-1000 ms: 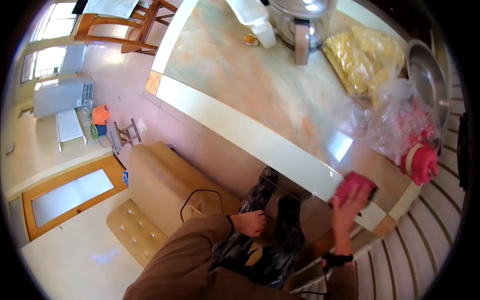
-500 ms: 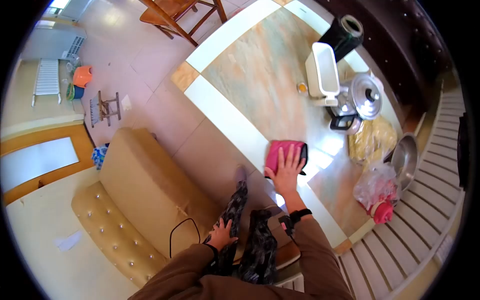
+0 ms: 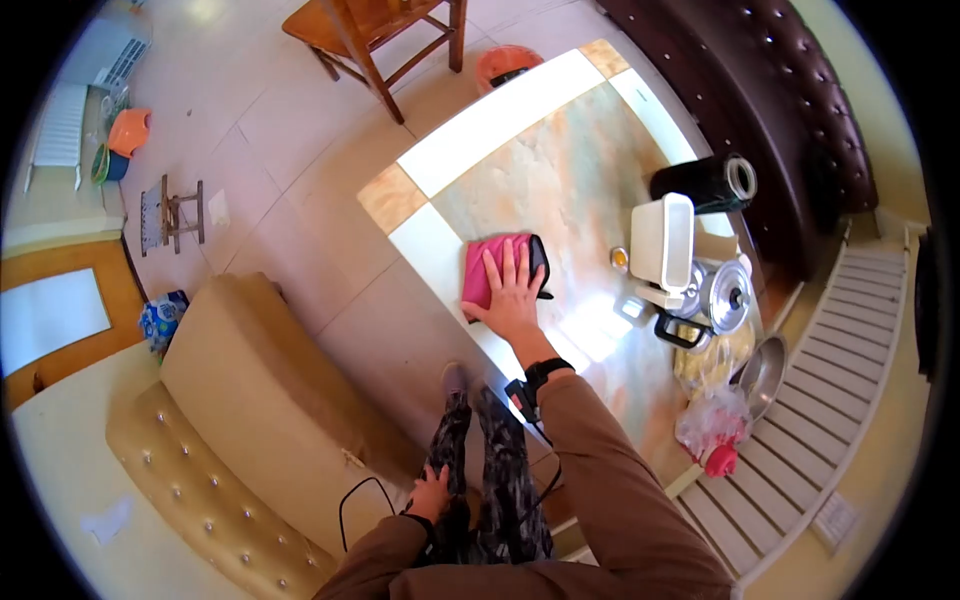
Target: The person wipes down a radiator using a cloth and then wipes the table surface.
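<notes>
My right hand (image 3: 513, 303) lies flat on a folded pink and black cloth (image 3: 479, 270), fingers spread, at the near left edge of the marble-patterned table (image 3: 585, 150). The cloth sits on the tabletop, partly hidden by the hand. A black band with a small device is around the right wrist. My left hand (image 3: 430, 494) rests on my thigh over dark patterned trousers, its fingers apart and holding nothing.
On the table's right side stand a black canister (image 3: 705, 183), a white bin (image 3: 662, 240), a lidded glass pot (image 3: 722, 298), plastic bags (image 3: 712, 418) and a metal bowl (image 3: 764, 378). A wooden chair (image 3: 372, 28) and a tan sofa (image 3: 285, 375) flank the table.
My right hand and the cloth under it have slid along the table edge toward the far left corner. The view has shifted. My left hand stays on the thigh.
</notes>
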A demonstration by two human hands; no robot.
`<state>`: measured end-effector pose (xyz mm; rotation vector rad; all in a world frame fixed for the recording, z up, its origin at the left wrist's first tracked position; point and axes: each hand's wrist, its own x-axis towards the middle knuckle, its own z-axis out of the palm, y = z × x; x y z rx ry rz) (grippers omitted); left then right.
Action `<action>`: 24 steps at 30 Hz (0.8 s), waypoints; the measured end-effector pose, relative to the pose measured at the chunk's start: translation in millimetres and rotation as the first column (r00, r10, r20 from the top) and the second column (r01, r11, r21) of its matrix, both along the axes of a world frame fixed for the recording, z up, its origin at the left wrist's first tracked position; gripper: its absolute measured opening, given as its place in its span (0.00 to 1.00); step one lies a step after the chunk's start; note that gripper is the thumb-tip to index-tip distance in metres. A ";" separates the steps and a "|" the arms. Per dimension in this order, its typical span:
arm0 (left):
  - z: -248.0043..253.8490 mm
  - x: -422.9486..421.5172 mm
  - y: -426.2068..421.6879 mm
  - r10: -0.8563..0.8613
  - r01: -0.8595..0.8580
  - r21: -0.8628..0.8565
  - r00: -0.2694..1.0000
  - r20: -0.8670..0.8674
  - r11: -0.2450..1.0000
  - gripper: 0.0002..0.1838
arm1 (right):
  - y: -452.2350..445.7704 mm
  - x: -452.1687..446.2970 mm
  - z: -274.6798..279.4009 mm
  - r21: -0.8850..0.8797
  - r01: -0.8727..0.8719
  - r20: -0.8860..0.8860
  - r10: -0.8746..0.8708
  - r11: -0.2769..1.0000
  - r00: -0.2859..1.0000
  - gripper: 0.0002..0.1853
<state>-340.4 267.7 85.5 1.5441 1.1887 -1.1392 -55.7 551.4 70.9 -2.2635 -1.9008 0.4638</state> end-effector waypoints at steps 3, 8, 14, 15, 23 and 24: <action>6.5 1.0 10.3 0.020 -0.020 -0.004 0.999 0.032 1.000 0.35 | 27.6 7.6 -2.3 0.017 -0.053 0.008 0.053 0.998 0.999 0.52; 16.9 13.5 62.9 0.147 -0.151 0.020 0.978 0.145 0.988 0.27 | 50.7 14.3 2.7 -0.096 -0.110 0.015 0.112 0.989 0.994 0.53; 18.6 52.5 226.5 0.360 -0.435 0.349 0.896 0.262 0.830 0.20 | 57.1 15.4 10.8 -0.260 -0.118 0.054 0.137 0.958 0.989 0.52; 16.5 57.1 248.7 0.369 -0.495 0.446 0.864 0.342 0.745 0.18 | 57.2 14.8 11.8 -0.264 -0.118 0.041 0.133 0.957 0.990 0.52; 15.9 80.3 400.3 0.094 -0.460 0.571 0.827 0.554 0.680 0.10 | 58.9 16.9 9.6 -0.228 -0.087 0.002 0.090 0.970 0.996 0.52; 8.2 78.0 407.7 0.086 -0.443 0.552 0.828 0.555 0.706 0.11 | 58.2 17.7 8.8 -0.177 -0.091 0.004 0.094 0.980 0.996 0.52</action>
